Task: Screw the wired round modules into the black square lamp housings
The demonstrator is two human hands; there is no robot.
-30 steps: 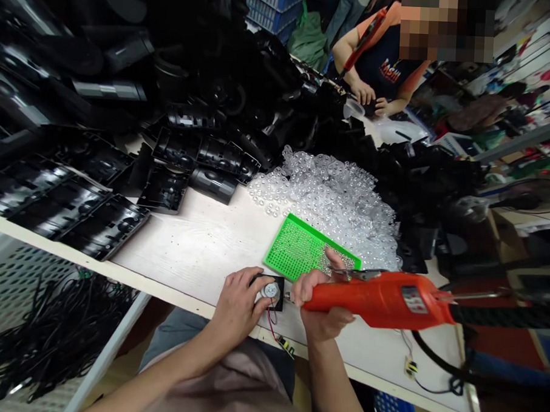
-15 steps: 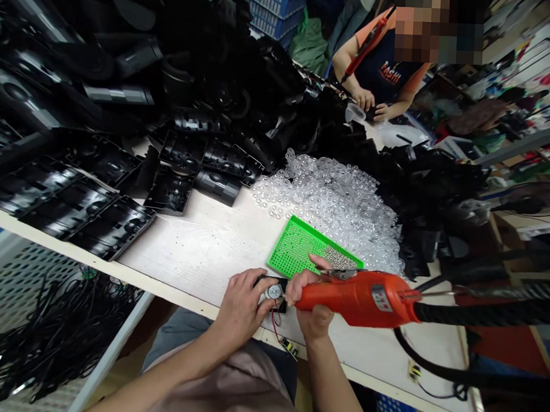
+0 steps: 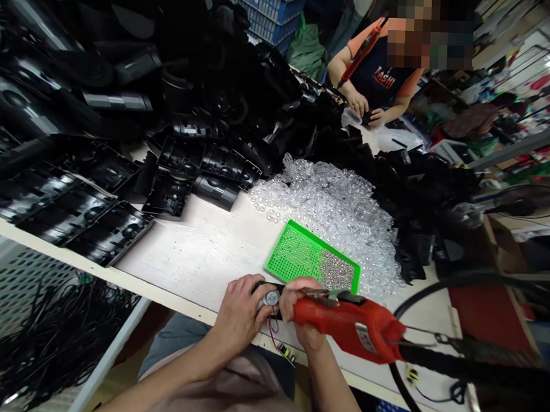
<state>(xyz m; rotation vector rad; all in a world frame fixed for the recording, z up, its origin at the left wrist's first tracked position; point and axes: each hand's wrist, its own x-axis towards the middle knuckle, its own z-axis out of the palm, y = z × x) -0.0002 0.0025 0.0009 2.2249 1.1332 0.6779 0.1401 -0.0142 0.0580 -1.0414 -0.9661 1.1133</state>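
Observation:
My left hand (image 3: pixel 241 308) is closed, thumb and fingers gripping a small round silver motor (image 3: pixel 271 298) against a black part beneath it. Red and dark wires run down from the motor to a small circuit board (image 3: pixel 287 353) at the table's front edge. Wrapped round the front of a red electric screwdriver (image 3: pixel 343 324) is my right hand (image 3: pixel 301 307), close beside the motor. The screwdriver lies nearly level, its tip hidden by my fingers. Just beyond my hands sits a perforated green tray (image 3: pixel 276 268) with small metal screws (image 3: pixel 336 272) heaped at its right end.
Clear plastic pieces (image 3: pixel 339 203) are piled behind the tray. Black plastic housings (image 3: pixel 110 229) line the left, with a larger black heap behind. A white crate (image 3: pixel 108 363) of black cables stands lower left. Across the table a co-worker (image 3: pixel 381 77) handles a dark part.
The screwdriver's rear end has swung down towards me, uncovering more of the screws. My right index finger has drawn in from over the tray. My left hand still grips the motor.

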